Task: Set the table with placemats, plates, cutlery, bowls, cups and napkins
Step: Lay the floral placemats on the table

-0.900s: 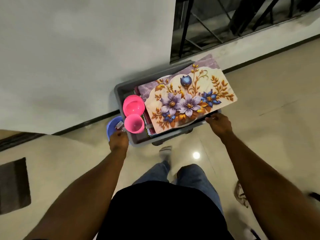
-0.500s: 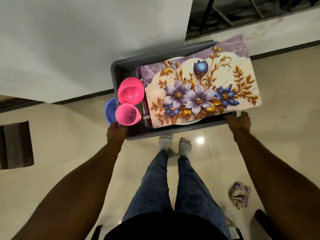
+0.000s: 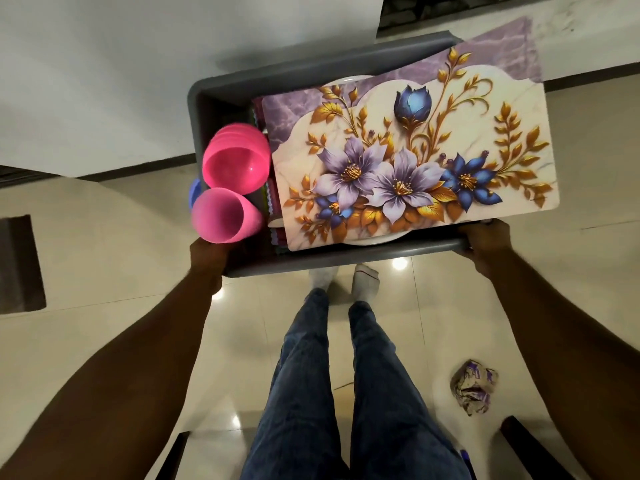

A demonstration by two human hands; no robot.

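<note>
A grey plastic bin (image 3: 311, 72) hangs in the air in front of me, above the floor. My left hand (image 3: 207, 258) grips its near left corner and my right hand (image 3: 486, 242) grips its near right corner. A flowered placemat (image 3: 408, 161) lies on top, covering a white plate (image 3: 367, 241) whose rim peeks out. Stacked pink bowls (image 3: 239, 161) and a pink cup (image 3: 221, 214) lean at the bin's left end. A blue item (image 3: 194, 195) shows just behind them. Folded napkins (image 3: 273, 202) sit between the pink things and the mat.
I stand on a glossy tiled floor (image 3: 104, 271) close to a white wall (image 3: 121, 64) with a dark skirting. A crumpled purple wrapper (image 3: 473, 386) lies on the floor at my right. A dark mat (image 3: 20, 265) lies at the left edge.
The bin has risen from the floor toward me, held in both hands. The view has tilted down, and my feet now stand together under it.
</note>
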